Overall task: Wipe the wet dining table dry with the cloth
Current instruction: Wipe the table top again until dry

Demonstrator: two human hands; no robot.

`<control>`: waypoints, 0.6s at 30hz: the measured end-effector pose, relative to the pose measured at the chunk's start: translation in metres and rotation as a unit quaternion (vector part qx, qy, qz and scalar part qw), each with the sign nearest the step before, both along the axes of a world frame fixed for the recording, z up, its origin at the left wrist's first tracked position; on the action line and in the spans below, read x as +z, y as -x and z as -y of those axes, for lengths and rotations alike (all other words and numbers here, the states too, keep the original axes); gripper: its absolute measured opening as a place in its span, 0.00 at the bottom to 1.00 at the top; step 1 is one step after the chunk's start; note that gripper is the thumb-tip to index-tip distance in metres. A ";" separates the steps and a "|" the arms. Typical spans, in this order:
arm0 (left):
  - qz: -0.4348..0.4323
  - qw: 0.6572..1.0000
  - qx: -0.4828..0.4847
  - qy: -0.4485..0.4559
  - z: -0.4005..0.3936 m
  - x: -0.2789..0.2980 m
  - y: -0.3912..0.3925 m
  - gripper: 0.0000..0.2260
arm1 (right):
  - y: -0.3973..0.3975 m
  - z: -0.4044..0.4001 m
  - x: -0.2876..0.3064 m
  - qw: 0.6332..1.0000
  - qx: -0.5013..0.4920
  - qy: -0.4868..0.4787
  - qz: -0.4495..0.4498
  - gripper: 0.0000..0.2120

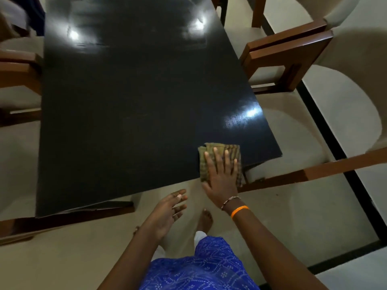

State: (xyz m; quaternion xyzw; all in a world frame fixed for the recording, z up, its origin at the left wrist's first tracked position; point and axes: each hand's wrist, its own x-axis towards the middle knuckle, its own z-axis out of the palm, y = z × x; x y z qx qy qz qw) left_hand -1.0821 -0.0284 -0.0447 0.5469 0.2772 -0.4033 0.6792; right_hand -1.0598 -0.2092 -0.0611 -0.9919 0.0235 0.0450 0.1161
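In the head view, the right hand [222,174] pressed flat, fingers straight, on the folded cloth [219,162] at the desk's [125,101] near edge, lower right of centre. The left hand [167,212] hung released and empty below. Smeary glare in the upper frame suggested most wiping remained.

The bench [129,105] is a long, dark, glossy rectangle whose top mirrors three bright lights: two near its far end and one close to its near right corner. Dull streaks smear the surface around the far reflections. A folded olive checked cloth [219,152] lies directly on the bench at the near edge, just short of that corner, partly overhanging the edge. The right hand [222,174] rests flat on the cloth.
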 end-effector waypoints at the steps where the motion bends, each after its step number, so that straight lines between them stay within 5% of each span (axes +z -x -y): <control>1: -0.003 1.000 0.005 -0.003 -0.012 -0.001 0.002 0.11 | 0.000 -0.022 0.000 1.000 0.027 0.015 0.008 0.39; 11: -0.031 0.979 0.203 -0.007 -0.152 -0.013 0.026 0.12 | -0.009 -0.221 -0.002 0.965 0.259 0.033 -0.010 0.37; 18: -0.031 0.949 0.314 -0.018 -0.228 -0.014 0.043 0.10 | -0.013 -0.337 0.001 0.938 0.334 0.082 -0.031 0.36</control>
